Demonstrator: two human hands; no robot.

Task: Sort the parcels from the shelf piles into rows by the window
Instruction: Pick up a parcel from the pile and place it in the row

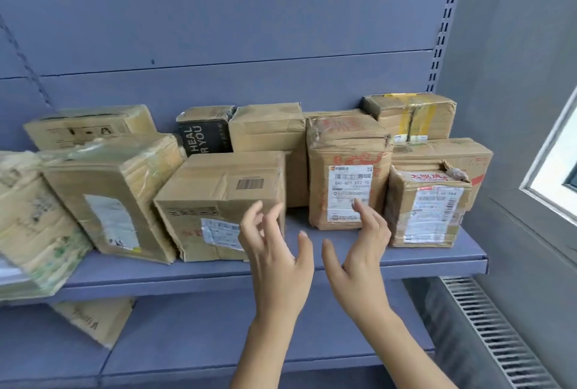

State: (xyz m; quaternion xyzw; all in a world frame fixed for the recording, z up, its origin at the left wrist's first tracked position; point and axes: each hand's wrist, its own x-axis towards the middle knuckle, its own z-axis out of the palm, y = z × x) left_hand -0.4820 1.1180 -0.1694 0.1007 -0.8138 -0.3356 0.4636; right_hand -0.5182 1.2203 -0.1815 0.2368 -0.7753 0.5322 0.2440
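Note:
Several worn cardboard parcels stand on a blue shelf point(218, 273). In front of the shelf my left hand point(274, 251) is raised with fingers spread, just off the right front corner of a wide parcel point(215, 189). My right hand point(359, 251) is also empty, fingers apart, its fingertips at the white label of a tall upright parcel point(346, 154). A smaller labelled parcel point(427, 210) stands to the right of it. A gap of bare shelf lies between the wide and the tall parcel.
More parcels sit behind, among them a black one point(204, 135) and a taped one point(409, 114) stacked at the back right. A window point(559, 164) is at the right, a radiator grille point(487, 326) below it. One parcel point(93, 317) lies on the lower shelf.

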